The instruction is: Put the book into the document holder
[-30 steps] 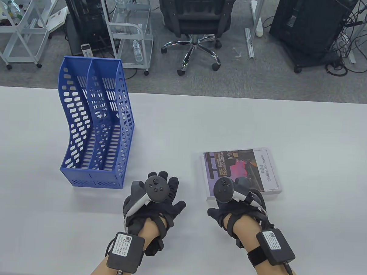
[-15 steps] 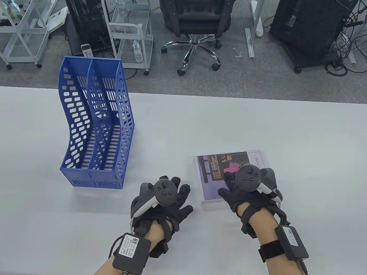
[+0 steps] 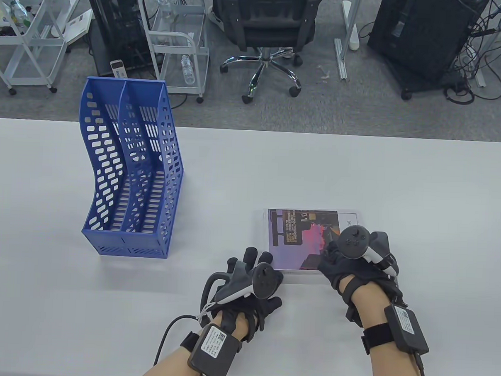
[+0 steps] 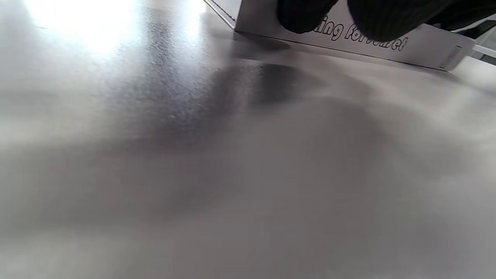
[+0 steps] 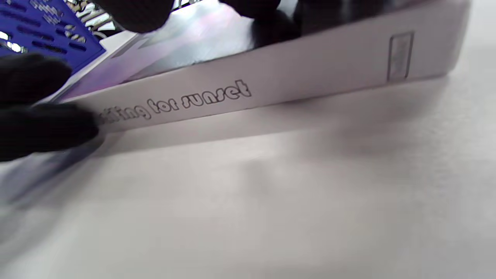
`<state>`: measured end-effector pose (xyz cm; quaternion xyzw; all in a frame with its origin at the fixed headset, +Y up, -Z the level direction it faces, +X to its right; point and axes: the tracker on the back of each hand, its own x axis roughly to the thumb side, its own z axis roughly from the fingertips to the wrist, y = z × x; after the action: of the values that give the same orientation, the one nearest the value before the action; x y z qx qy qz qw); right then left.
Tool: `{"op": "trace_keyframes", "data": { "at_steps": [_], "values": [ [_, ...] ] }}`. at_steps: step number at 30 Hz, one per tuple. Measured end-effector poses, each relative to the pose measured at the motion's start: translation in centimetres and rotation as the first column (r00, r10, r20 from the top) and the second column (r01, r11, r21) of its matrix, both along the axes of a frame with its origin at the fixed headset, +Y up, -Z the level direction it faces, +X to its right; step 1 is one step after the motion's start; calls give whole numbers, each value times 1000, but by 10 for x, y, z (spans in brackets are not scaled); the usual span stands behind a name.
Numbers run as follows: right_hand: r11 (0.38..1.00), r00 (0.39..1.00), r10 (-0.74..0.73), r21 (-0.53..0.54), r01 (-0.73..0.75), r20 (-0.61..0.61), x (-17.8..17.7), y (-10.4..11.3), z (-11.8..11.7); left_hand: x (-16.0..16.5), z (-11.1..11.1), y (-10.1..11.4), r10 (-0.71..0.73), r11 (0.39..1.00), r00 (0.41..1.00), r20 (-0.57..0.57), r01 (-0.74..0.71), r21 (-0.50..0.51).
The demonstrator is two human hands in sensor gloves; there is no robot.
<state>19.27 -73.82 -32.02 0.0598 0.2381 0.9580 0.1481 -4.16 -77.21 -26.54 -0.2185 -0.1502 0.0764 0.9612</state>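
Note:
The book (image 3: 302, 240), with a purple and black cover, lies flat on the white table, right of centre. Its white spine (image 5: 310, 73) faces me. My right hand (image 3: 338, 258) rests on the cover's near right part, its fingers (image 5: 271, 23) lying on top. My left hand (image 3: 263, 276) is at the book's near left corner; its fingertips (image 4: 306, 15) are against the spine (image 4: 426, 48) and also show in the right wrist view (image 5: 38, 124). The blue document holder (image 3: 131, 170) stands upright at the table's left with two empty slots, apart from both hands.
The white table (image 3: 359, 172) stretches bare between the holder and the book. Past its far edge stand an office chair (image 3: 261, 26), white wire carts (image 3: 178, 39) and black computer cases (image 3: 423, 33) on the floor.
My right hand moved onto the cover and turned the book, shifting it left and squaring it to the table edge. My left hand moved right to the book's near left corner.

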Motion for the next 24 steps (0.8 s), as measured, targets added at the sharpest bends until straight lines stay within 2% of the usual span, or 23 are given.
{"op": "trace_keyframes", "data": {
  "at_steps": [3, 6, 14, 19, 24],
  "values": [
    [997, 993, 73, 7, -73, -91, -26, 7, 9, -12, -9, 0, 34, 999, 997, -70, -35, -13],
    [997, 984, 72, 1, -73, -165, -48, 12, 19, -23, -16, -3, 26, 999, 993, -119, -29, -26],
    [993, 939, -103, -89, 78, -329, -95, 15, 45, -41, -26, -7, 29, 998, 981, -194, -40, -54],
    [991, 917, -109, -109, 72, -384, -110, 15, 55, -44, -29, -9, 27, 997, 978, -207, -41, -63],
    [991, 919, -126, -85, 101, -374, -103, 21, 51, -45, -29, -6, 43, 996, 977, -207, -58, -63]
  ]
}}
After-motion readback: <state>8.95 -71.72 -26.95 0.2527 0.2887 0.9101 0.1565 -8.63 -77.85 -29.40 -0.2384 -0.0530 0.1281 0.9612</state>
